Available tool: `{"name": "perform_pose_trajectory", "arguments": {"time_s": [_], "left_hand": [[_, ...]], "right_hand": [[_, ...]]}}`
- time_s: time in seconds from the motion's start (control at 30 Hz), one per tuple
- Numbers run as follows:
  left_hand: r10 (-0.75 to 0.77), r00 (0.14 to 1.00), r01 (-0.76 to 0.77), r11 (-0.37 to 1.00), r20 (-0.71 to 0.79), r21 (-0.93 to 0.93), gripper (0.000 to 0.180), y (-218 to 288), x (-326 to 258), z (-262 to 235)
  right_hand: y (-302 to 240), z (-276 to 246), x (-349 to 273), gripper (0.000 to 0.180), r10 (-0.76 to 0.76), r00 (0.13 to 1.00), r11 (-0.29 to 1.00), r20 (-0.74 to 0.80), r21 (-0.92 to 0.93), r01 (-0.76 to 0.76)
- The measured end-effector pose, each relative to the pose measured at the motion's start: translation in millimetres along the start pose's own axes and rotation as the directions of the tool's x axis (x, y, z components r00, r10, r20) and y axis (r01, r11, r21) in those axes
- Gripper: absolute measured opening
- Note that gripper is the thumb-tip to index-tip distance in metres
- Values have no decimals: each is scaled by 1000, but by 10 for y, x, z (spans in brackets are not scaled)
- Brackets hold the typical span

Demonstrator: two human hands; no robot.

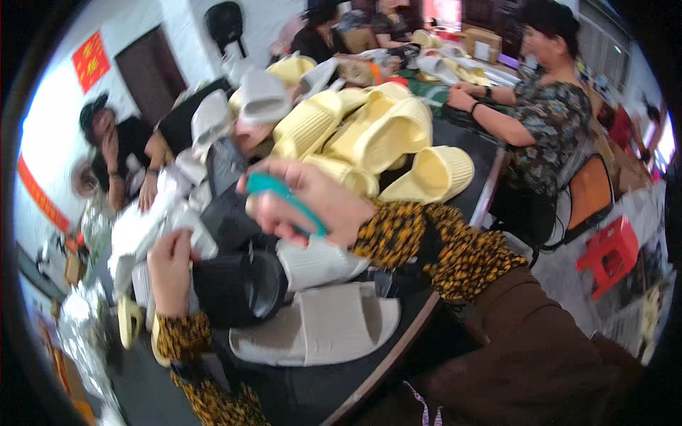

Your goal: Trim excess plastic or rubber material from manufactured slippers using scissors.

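My right hand (330,206) is closed around a teal curved loop handle (288,197), which looks like part of a scissors grip; no blades can be made out. It hangs over the table, above a light grey slipper (320,261). At the left, my left hand (170,273) has its fingers curled in a pinch beside the end of a black slipper (238,287). Whatever it pinches is hidden. A larger grey slide slipper (316,326) lies on its sole nearer to me, below the black one.
Pale yellow slippers (387,131) are heaped at the back of the black table (284,397), with grey slippers (263,96) beside them. White plastic bags (153,220) lie to the left. A person (547,106) sits at the right, near a red stool (609,255). Several other people sit around.
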State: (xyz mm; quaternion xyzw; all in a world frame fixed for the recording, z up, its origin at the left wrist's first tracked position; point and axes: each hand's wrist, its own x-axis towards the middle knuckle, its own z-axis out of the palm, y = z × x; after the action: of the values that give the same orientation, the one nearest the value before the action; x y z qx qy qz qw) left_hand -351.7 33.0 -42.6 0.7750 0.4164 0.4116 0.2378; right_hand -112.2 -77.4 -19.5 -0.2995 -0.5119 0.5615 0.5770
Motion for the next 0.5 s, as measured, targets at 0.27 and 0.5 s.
{"name": "perform_pose_trajectory", "arguments": {"time_s": [0.27, 0.5], "left_hand": [[-121, 992, 126, 966, 39, -227, 21, 67, -82, -62], [-116, 993, 119, 952, 25, -281, 16, 64, -127, -21]], "right_hand": [[250, -68, 403, 37, -230, 971, 751, 70, -622, 223], [389, -219, 306, 41, -344, 935, 157, 86, -976, 148]]}}
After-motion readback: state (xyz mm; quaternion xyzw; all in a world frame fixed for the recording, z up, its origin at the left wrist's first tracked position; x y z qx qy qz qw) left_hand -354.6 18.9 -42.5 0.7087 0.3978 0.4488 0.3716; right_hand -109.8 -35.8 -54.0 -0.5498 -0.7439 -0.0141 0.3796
